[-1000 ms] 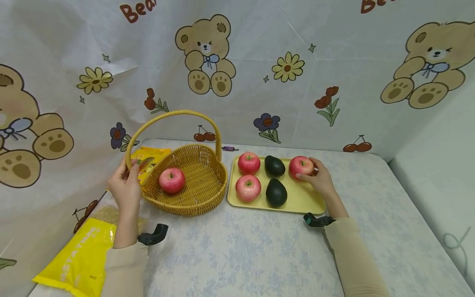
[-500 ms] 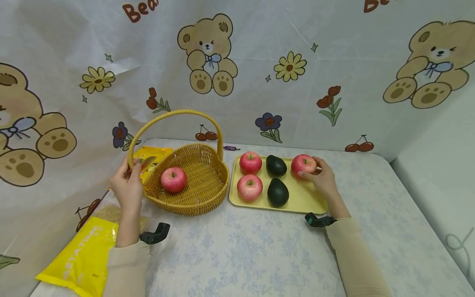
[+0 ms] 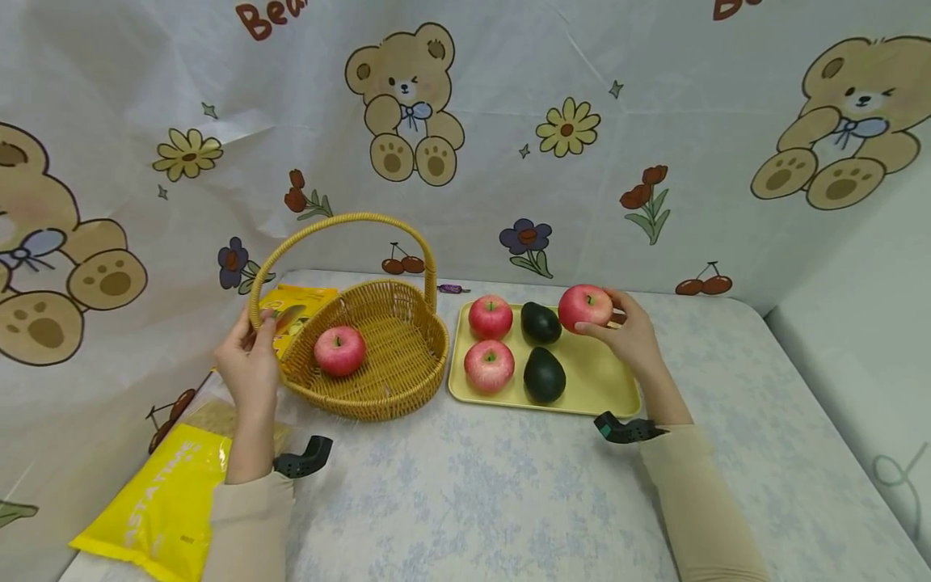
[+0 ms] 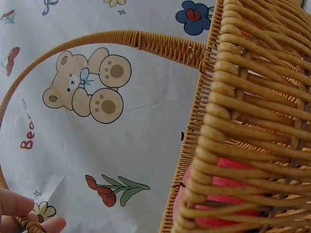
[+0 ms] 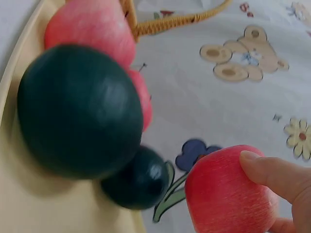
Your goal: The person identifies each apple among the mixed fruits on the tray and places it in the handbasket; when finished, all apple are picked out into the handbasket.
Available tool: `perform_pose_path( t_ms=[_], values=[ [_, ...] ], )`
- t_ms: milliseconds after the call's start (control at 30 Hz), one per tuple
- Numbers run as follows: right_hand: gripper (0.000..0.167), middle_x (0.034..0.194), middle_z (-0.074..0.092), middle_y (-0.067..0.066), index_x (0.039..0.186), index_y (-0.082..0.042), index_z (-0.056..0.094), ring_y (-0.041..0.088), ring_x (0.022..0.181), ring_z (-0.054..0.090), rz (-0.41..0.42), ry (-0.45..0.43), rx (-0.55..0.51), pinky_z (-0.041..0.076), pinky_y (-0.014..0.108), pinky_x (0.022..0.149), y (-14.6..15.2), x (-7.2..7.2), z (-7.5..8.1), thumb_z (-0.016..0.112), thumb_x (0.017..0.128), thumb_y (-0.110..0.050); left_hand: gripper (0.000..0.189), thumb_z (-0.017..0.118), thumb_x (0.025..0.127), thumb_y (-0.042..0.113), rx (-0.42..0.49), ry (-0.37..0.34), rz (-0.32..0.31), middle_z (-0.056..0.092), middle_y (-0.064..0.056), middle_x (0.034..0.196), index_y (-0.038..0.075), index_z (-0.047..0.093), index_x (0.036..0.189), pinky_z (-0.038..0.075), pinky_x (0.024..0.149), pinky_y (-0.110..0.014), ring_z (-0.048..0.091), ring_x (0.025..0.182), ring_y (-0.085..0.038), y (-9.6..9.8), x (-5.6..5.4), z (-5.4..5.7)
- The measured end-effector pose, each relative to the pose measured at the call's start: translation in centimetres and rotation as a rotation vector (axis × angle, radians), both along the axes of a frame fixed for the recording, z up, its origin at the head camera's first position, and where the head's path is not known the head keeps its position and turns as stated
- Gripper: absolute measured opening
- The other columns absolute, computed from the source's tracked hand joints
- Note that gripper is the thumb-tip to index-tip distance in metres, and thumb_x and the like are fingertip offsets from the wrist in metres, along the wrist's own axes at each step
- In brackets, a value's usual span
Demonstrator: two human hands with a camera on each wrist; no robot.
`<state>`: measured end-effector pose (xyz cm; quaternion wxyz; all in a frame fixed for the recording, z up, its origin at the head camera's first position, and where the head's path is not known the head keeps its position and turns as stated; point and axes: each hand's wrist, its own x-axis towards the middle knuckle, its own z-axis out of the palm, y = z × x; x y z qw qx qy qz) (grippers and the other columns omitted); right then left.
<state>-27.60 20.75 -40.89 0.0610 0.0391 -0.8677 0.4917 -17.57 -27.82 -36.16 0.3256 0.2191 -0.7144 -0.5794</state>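
Note:
My left hand (image 3: 250, 360) grips the left side of the arched handle of a wicker basket (image 3: 378, 400), and its fingertips also show on the handle in the left wrist view. One red apple (image 3: 339, 351) lies inside the basket. Over the back right of a yellow tray (image 3: 604, 388), my right hand (image 3: 631, 333) holds another red apple (image 3: 584, 308) between thumb and fingers. The right wrist view shows the thumb pressed on this held apple (image 5: 228, 194). Two more apples (image 3: 489, 366) and two dark green avocados (image 3: 544, 376) rest on the tray.
A yellow bag (image 3: 156, 501) lies by my left forearm at the table's left edge. Behind the basket's left side is a yellow packet (image 3: 309, 301). A small purple item (image 3: 451, 288) lies near the back edge, in front of a bear-print cloth backdrop (image 3: 480, 121).
My right hand has lifted the apple off the tray and shifted it slightly left. My left hand stays on the basket handle.

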Motion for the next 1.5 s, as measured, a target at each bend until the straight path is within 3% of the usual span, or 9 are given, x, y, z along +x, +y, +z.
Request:
perform_pose_path(
  t_ms=[200, 400, 500, 667, 800, 933, 1133, 1233, 1500],
  values=[
    [0.08, 0.141, 0.048, 0.013, 0.148, -0.012, 0.04, 0.034, 0.12, 0.053, 0.093, 0.031, -0.054, 0.05, 0.015, 0.077, -2.2, 1.4, 2.1, 0.08, 0.081, -0.032, 0.036, 0.06, 0.098, 0.021, 0.029, 0.006, 0.002, 0.064, -0.009, 0.13, 0.015, 0.062, 0.133, 0.044, 0.075, -0.009, 0.058, 0.104, -0.005, 0.0, 0.0, 0.0],
    [0.075, 0.136, 0.048, 0.016, 0.146, -0.008, 0.041, 0.031, 0.116, 0.054, 0.215, 0.041, -0.141, 0.051, 0.013, 0.08, -4.9, 2.7, 3.6, 0.08, 0.082, -0.017, 0.039, 0.059, 0.098, 0.022, 0.016, -0.006, -0.003, 0.067, -0.004, 0.122, 0.017, 0.058, 0.137, 0.044, 0.075, -0.008, 0.057, 0.102, -0.004, 0.0, 0.2, -0.2],
    [0.076, 0.135, 0.049, 0.014, 0.146, -0.01, 0.042, 0.029, 0.115, 0.055, 0.273, 0.033, -0.135, 0.053, 0.018, 0.084, -6.9, 3.0, 4.3, 0.081, 0.081, -0.017, 0.039, 0.058, 0.099, 0.023, 0.008, -0.007, -0.003, 0.066, -0.003, 0.121, 0.017, 0.058, 0.137, 0.043, 0.074, -0.009, 0.056, 0.101, -0.003, -0.2, 0.2, -0.3],
    [0.08, 0.136, 0.053, 0.008, 0.144, -0.013, 0.044, 0.028, 0.114, 0.058, 0.359, 0.031, -0.098, 0.054, 0.037, 0.093, -11.1, 3.0, 5.0, 0.085, 0.076, -0.02, 0.039, 0.057, 0.099, 0.023, -0.004, -0.009, -0.003, 0.066, -0.003, 0.122, 0.017, 0.057, 0.138, 0.044, 0.078, -0.011, 0.057, 0.105, -0.003, -0.5, 0.3, -0.4],
    [0.08, 0.134, 0.056, 0.006, 0.143, -0.014, 0.047, 0.027, 0.115, 0.06, 0.417, 0.039, -0.052, 0.054, 0.042, 0.093, -14.8, 3.0, 4.8, 0.087, 0.073, -0.022, 0.04, 0.057, 0.099, 0.023, -0.008, -0.012, 0.0, 0.066, -0.002, 0.12, 0.017, 0.056, 0.139, 0.046, 0.086, -0.013, 0.058, 0.111, -0.005, -0.5, 0.4, -0.4],
    [0.08, 0.132, 0.058, 0.005, 0.142, -0.013, 0.048, 0.024, 0.116, 0.059, 0.49, 0.032, -0.012, 0.055, 0.038, 0.092, -18.4, 3.0, 3.9, 0.087, 0.073, -0.024, 0.04, 0.058, 0.099, 0.022, 0.011, 0.001, -0.001, 0.066, -0.003, 0.121, 0.016, 0.057, 0.138, 0.046, 0.084, -0.012, 0.058, 0.11, -0.005, -0.4, 0.3, -0.3],
    [0.077, 0.128, 0.061, 0.003, 0.14, -0.013, 0.049, 0.019, 0.112, 0.059, 0.576, 0.023, 0.127, 0.052, 0.036, 0.094, -23.4, 3.1, 2.6, 0.085, 0.074, -0.032, 0.041, 0.058, 0.099, 0.023, 0.004, -0.001, -0.009, 0.066, -0.007, 0.126, 0.017, 0.056, 0.139, 0.047, 0.089, -0.014, 0.058, 0.114, -0.008, -0.3, 0.3, -0.5],
    [0.076, 0.127, 0.063, 0.005, 0.138, -0.011, 0.051, 0.019, 0.112, 0.059, 0.61, 0.034, 0.202, 0.05, 0.034, 0.094, -25.4, 3.2, 2.3, 0.085, 0.074, -0.033, 0.041, 0.058, 0.098, 0.023, 0.006, -0.002, -0.014, 0.067, -0.005, 0.124, 0.019, 0.055, 0.14, 0.048, 0.095, -0.018, 0.058, 0.117, -0.01, -0.2, 0.3, -0.5],
    [0.07, 0.119, 0.066, 0.002, 0.13, -0.012, 0.058, 0.017, 0.108, 0.058, 0.658, 0.022, 0.338, 0.049, 0.029, 0.091, -28.6, 3.5, 1.2, 0.086, 0.072, -0.039, 0.04, 0.059, 0.098, 0.023, 0.001, 0.01, -0.008, 0.067, -0.002, 0.119, 0.018, 0.057, 0.138, 0.048, 0.093, -0.016, 0.059, 0.114, -0.007, -0.2, 0.2, -0.2]
  ],
)
